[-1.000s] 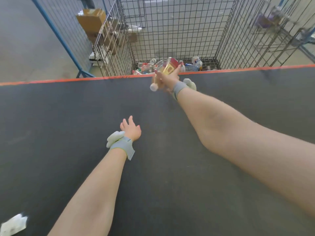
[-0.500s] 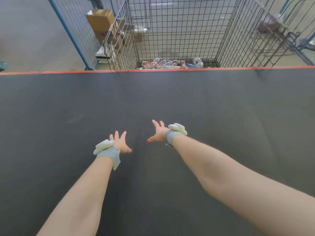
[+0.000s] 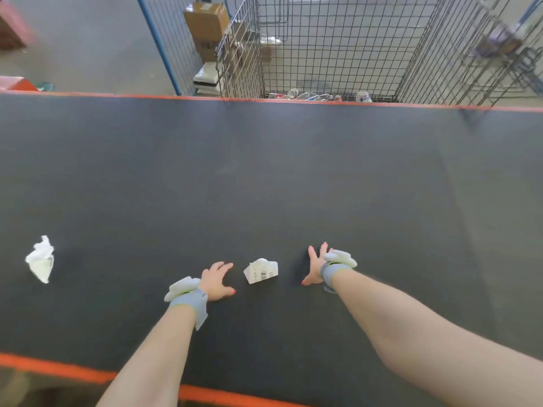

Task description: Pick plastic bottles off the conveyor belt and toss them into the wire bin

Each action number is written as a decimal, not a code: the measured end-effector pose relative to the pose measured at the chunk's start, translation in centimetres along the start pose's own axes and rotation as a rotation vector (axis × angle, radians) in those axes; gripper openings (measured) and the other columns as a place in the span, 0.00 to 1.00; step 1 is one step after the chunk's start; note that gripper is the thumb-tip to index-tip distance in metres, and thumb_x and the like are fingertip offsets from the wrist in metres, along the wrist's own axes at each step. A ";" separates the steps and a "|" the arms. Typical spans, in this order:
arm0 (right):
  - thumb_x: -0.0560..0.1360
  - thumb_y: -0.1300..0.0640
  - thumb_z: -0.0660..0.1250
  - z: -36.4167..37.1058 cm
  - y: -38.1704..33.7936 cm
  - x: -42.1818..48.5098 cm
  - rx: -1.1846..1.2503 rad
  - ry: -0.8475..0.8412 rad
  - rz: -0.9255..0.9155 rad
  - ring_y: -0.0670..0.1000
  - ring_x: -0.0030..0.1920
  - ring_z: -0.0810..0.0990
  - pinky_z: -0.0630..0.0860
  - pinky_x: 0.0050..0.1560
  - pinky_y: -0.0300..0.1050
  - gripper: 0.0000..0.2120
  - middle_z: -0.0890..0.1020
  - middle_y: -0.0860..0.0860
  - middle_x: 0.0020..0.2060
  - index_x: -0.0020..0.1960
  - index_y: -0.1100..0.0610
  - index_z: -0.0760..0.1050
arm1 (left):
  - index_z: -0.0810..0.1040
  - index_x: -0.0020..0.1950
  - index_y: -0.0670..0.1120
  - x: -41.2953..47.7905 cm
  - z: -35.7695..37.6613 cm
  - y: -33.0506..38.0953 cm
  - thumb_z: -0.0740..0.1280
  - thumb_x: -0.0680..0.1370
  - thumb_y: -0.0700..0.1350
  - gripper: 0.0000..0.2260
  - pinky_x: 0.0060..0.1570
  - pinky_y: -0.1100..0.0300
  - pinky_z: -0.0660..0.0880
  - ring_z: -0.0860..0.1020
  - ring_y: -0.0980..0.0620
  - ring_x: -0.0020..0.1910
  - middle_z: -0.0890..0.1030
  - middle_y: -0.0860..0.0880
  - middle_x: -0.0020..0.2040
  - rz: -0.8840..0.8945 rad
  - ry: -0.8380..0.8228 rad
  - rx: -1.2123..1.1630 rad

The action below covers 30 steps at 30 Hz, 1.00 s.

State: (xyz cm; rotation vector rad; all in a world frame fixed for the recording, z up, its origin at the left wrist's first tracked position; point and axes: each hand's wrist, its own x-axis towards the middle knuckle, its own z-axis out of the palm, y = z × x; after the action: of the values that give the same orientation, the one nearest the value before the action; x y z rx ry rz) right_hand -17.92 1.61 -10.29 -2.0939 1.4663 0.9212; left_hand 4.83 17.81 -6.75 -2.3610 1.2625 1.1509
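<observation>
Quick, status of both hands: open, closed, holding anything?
Left hand: open, fingers spread, holding nothing, beside the small white barcoded carton.
Right hand: open, fingers spread, holding nothing.

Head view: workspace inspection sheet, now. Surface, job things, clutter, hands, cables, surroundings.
Surface: dark conveyor belt, orange edges.
Job's things: bottles lie in the wire bin beyond the far edge; none seen on the belt.
Clutter: white barcoded carton between the hands; crumpled white scrap far left.
Grippers: left hand and right hand open, fingers spread, holding nothing.
Cables: nothing seen.
Surroundings: cardboard boxes left of the bin, concrete floor.
</observation>
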 end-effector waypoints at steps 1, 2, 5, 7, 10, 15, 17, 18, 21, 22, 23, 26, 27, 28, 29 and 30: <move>0.66 0.34 0.68 -0.9 -0.4 -0.5 0.033 0.026 -0.004 0.62 0.77 0.50 0.56 0.73 0.64 0.51 0.42 0.53 0.78 0.78 0.45 0.42 | 0.51 0.79 0.51 0.1 -0.6 0.4 0.65 0.78 0.51 0.34 0.73 0.50 0.57 0.56 0.41 0.75 0.53 0.45 0.78 0.015 0.083 -0.070; 0.69 0.36 0.67 -1.6 -0.9 -1.0 0.068 0.052 -0.040 0.61 0.77 0.50 0.55 0.74 0.61 0.48 0.43 0.53 0.78 0.79 0.46 0.44 | 0.53 0.78 0.50 0.3 -1.3 0.6 0.65 0.78 0.50 0.33 0.73 0.50 0.57 0.57 0.41 0.74 0.55 0.45 0.77 0.015 0.150 -0.107; 0.73 0.40 0.67 -2.6 -3.1 -2.0 0.133 0.091 -0.191 0.61 0.77 0.47 0.51 0.76 0.57 0.45 0.41 0.52 0.78 0.79 0.44 0.42 | 0.50 0.79 0.51 0.5 -2.7 1.0 0.64 0.78 0.52 0.34 0.73 0.46 0.56 0.53 0.41 0.76 0.50 0.46 0.78 -0.020 0.233 -0.107; 0.73 0.40 0.68 -2.4 -4.9 -2.7 0.142 0.085 -0.260 0.61 0.78 0.46 0.51 0.76 0.57 0.46 0.41 0.52 0.78 0.79 0.44 0.41 | 0.47 0.79 0.51 0.1 -3.1 0.3 0.64 0.79 0.53 0.35 0.74 0.43 0.53 0.48 0.42 0.77 0.46 0.47 0.79 -0.045 0.271 -0.101; 0.72 0.38 0.68 -1.9 -6.7 -3.4 0.149 0.040 -0.312 0.60 0.78 0.44 0.49 0.76 0.58 0.48 0.40 0.51 0.78 0.78 0.43 0.40 | 0.44 0.79 0.53 0.4 -2.9 -1.8 0.63 0.78 0.56 0.36 0.72 0.35 0.50 0.41 0.46 0.78 0.41 0.50 0.79 -0.129 0.305 -0.063; 0.71 0.36 0.68 -1.7 -10.0 -4.2 0.129 0.008 -0.373 0.59 0.78 0.43 0.48 0.76 0.58 0.49 0.38 0.50 0.78 0.78 0.42 0.38 | 0.40 0.78 0.55 -0.6 -1.9 -6.5 0.63 0.77 0.58 0.39 0.71 0.34 0.50 0.35 0.41 0.76 0.33 0.49 0.77 -0.311 0.304 -0.124; 0.71 0.36 0.68 -1.7 -11.3 -4.5 0.113 -0.012 -0.400 0.59 0.78 0.44 0.48 0.76 0.57 0.48 0.39 0.49 0.78 0.78 0.41 0.39 | 0.42 0.78 0.55 -0.8 -1.4 -8.9 0.61 0.79 0.57 0.35 0.72 0.35 0.49 0.33 0.41 0.76 0.33 0.48 0.77 -0.355 0.285 -0.133; 0.72 0.37 0.68 -1.6 -12.2 -4.6 0.111 -0.026 -0.422 0.58 0.78 0.44 0.48 0.76 0.57 0.47 0.39 0.49 0.78 0.78 0.41 0.39 | 0.45 0.78 0.55 -0.8 -1.1 -10.4 0.60 0.79 0.56 0.33 0.72 0.35 0.49 0.33 0.41 0.76 0.34 0.48 0.77 -0.370 0.295 -0.116; 0.73 0.37 0.66 -1.7 -14.9 -5.4 0.146 -0.062 -0.471 0.57 0.78 0.43 0.48 0.76 0.57 0.45 0.40 0.49 0.78 0.78 0.42 0.40 | 0.49 0.78 0.54 -1.1 -0.3 -13.4 0.60 0.79 0.55 0.31 0.73 0.36 0.48 0.35 0.41 0.76 0.36 0.46 0.77 -0.367 0.316 -0.105; 0.74 0.37 0.66 -1.7 -15.8 -5.6 0.151 -0.067 -0.485 0.57 0.78 0.43 0.47 0.76 0.57 0.44 0.40 0.48 0.78 0.78 0.42 0.40 | 0.48 0.78 0.54 -1.4 -0.1 -13.7 0.60 0.79 0.53 0.31 0.73 0.37 0.47 0.36 0.41 0.76 0.35 0.46 0.77 -0.372 0.320 -0.132; 0.75 0.38 0.65 -1.7 -16.6 -5.8 0.160 -0.078 -0.497 0.56 0.78 0.43 0.47 0.76 0.57 0.44 0.40 0.48 0.78 0.78 0.42 0.40 | 0.47 0.78 0.54 -1.7 -0.1 -13.7 0.60 0.80 0.51 0.30 0.74 0.38 0.47 0.37 0.41 0.77 0.35 0.46 0.77 -0.371 0.334 -0.177; 0.77 0.39 0.62 -1.2 -18.7 -6.4 0.147 -0.096 -0.554 0.55 0.78 0.42 0.45 0.76 0.57 0.40 0.41 0.48 0.79 0.79 0.42 0.40 | 0.47 0.79 0.54 -2.5 0.3 -13.2 0.56 0.82 0.47 0.28 0.72 0.35 0.48 0.40 0.45 0.77 0.37 0.49 0.78 -0.418 0.417 -0.210; 0.78 0.40 0.61 -0.9 -19.3 -6.6 0.120 -0.085 -0.579 0.55 0.78 0.42 0.45 0.76 0.57 0.38 0.42 0.48 0.79 0.79 0.43 0.41 | 0.47 0.79 0.54 -2.2 0.5 -13.1 0.55 0.82 0.47 0.27 0.71 0.33 0.48 0.40 0.46 0.78 0.38 0.50 0.78 -0.439 0.426 -0.209; 0.79 0.41 0.60 -0.5 -20.0 -6.6 0.098 -0.068 -0.612 0.55 0.78 0.43 0.45 0.75 0.56 0.37 0.43 0.48 0.79 0.79 0.44 0.42 | 0.47 0.79 0.54 -2.3 0.4 -13.1 0.55 0.82 0.47 0.27 0.70 0.31 0.47 0.40 0.47 0.78 0.38 0.50 0.78 -0.461 0.421 -0.197; 0.79 0.41 0.59 -0.2 -20.4 -6.8 0.062 -0.057 -0.639 0.55 0.78 0.43 0.44 0.75 0.56 0.36 0.43 0.48 0.79 0.79 0.44 0.43 | 0.47 0.79 0.53 -2.3 0.6 -12.9 0.55 0.82 0.47 0.27 0.69 0.30 0.46 0.39 0.47 0.78 0.38 0.50 0.78 -0.482 0.414 -0.184; 0.79 0.41 0.59 0.2 -20.8 -6.8 0.021 -0.057 -0.657 0.56 0.78 0.43 0.44 0.75 0.56 0.35 0.43 0.48 0.79 0.79 0.44 0.43 | 0.47 0.79 0.52 -2.3 0.6 -12.9 0.55 0.82 0.47 0.27 0.69 0.29 0.45 0.38 0.47 0.78 0.38 0.49 0.78 -0.505 0.409 -0.162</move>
State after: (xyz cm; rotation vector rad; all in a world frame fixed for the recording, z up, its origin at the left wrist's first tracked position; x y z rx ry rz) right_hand -0.04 13.56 -6.24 -2.2806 0.6637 0.6833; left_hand 13.87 27.35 -7.50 -2.8999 0.6035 0.6539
